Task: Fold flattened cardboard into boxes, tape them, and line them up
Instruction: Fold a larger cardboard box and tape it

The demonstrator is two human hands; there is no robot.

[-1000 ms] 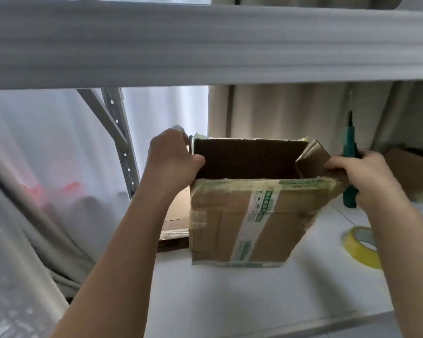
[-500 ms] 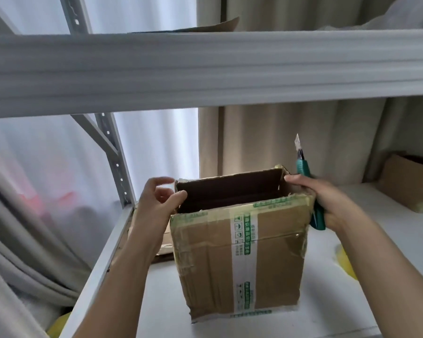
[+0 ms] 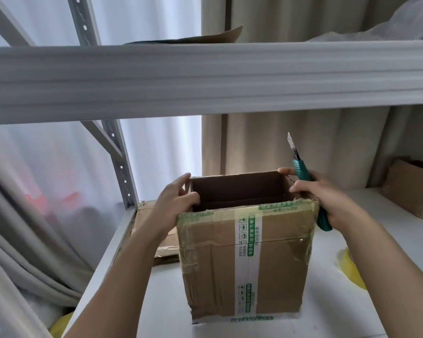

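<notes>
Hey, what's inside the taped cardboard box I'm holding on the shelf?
The brown taped cardboard box is open on top; only its dark inner back wall shows, with nothing visible. Its near wall hides the bottom.

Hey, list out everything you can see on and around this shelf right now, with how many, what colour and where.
cardboard box: one, brown with green-and-white tape, open top, on the lower shelf at centre
utility knife: one, green handle, blade out and pointing up, at the box's right rim
tape roll: one, yellow, on the shelf to the right, partly hidden by the forearm
flattened cardboard: brown, lying behind the box on the left
second box: one, brown, far right on the shelf
shelf: white metal, upper beam across the view
curtains: beige and sheer white, behind
left hand: grips the box's left rim
right hand: holds the knife, fingers on the box's right rim
</notes>
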